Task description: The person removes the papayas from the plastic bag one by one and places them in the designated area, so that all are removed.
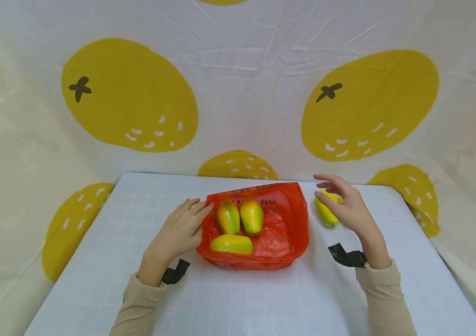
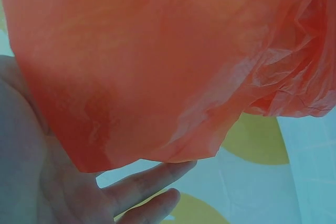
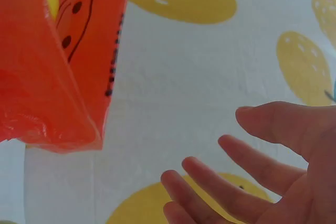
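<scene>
A red plastic bag (image 1: 280,247) with dark print lies with its mouth spread on the table. Inside it sit three yellow-green mangoes, two side by side at the back and one mango (image 1: 231,244) lying across the front. My left hand (image 1: 181,228) touches the bag's left edge with relaxed fingers; in the left wrist view the bag (image 2: 142,66) covers part of that hand (image 2: 68,182). To the right of the bag, another mango (image 1: 325,213) rests on the table. Over it hovers my right hand (image 1: 344,205), fingers spread and holding nothing; the hand partly hides this mango.
The table (image 1: 254,303) has a pale checked cover. Behind and beside it hangs a white cloth (image 1: 246,102) printed with big yellow fruit. A black strap end (image 1: 176,272) sticks out from the left wrist, and a similar strap (image 1: 347,255) from the right.
</scene>
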Motion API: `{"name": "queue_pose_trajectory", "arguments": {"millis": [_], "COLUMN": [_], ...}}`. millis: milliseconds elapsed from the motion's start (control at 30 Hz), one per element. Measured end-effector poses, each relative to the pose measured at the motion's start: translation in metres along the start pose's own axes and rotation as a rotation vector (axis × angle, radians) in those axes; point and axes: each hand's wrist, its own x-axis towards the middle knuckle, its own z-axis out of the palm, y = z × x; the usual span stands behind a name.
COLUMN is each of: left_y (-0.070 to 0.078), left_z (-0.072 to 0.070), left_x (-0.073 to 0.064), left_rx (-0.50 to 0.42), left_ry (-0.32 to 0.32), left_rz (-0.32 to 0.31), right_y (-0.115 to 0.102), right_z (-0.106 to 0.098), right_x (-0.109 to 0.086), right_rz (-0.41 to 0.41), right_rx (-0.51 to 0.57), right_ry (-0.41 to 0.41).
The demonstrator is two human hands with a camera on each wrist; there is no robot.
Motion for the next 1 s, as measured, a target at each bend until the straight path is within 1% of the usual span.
{"name": "queue_pose_trajectory", "arguments": {"millis": [133,333,500,633,767,867,1000], "left_y": [0.000,0.000,0.001,0.001,0.001,0.001,0.000], "left_z": [0.000,0.000,-0.001,-0.001,-0.001,0.000,0.000], "left_x": [0.000,0.000,0.000,0.000,0.000,0.000,-0.001], "left_rx": [-0.006,-0.006,-0.010,-0.015,-0.013,-0.009,-0.010], "left_ry": [0.000,0.002,-0.001,-0.004,-0.006,-0.003,-0.003], "left_rz": [-0.004,-0.005,-0.003,-0.002,-0.003,0.001,0.006], "right_y": [-0.015,-0.045,-0.068,-0.081,-0.088,-0.091,-0.097], "right_z": [0.001,0.004,0.009,0.019,0.032,0.043,0.055], "right_x": [0.010,0.023,0.034,0.045,0.057,0.065,0.073], "right_rz": [-0.050,-0.094,-0.147,-0.200,-0.289,-0.345,-0.375], "right_rx": [0.003,0.026,0.030,0.022,0.014,-0.015,-0.073], "right_ry": [-0.043,-0.123,-0.176,-0.247,-0.344,-0.395,-0.459]}}
